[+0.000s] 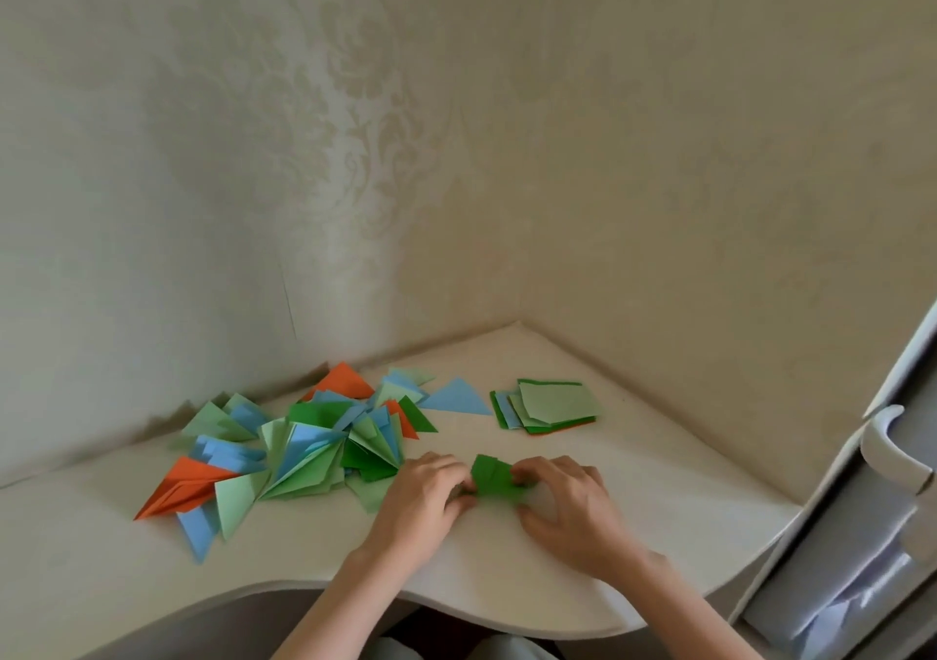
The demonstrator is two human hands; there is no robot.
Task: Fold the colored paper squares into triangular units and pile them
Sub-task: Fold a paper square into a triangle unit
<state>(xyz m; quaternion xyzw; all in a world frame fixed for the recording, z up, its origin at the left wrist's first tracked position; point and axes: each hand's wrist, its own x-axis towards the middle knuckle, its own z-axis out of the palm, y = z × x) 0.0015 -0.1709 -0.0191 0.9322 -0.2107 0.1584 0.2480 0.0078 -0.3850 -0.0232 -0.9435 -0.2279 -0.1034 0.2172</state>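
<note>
Head view: a person's two bare hands work a dark green paper piece (494, 479) on a pale corner worktop (634, 533) set against patterned wallpaper (355, 152). The left hand (423, 497) pinches the piece's left end between thumb and curled fingers (446, 467), while the right hand (568, 505) grips its right end, fingers bent over the top edge and thumb tucked low against the surface. The partly folded piece sits between the hands, one flap tilted up off the worktop. At ten o'clock from the hands sprawls a loose pile of folded triangular units (304, 451) in light green, dark green, blue and orange, its nearest pieces just beside the left hand. One blue triangle (456, 398) lies apart at the pile's right edge. At one o'clock from the hands rests a flat stack of unfolded paper squares (550, 406), a light green sheet on top, with blue, dark green and orange edges showing beneath. At three o'clock, a white door with a curved handle (895, 444) stands beside the worktop.
</note>
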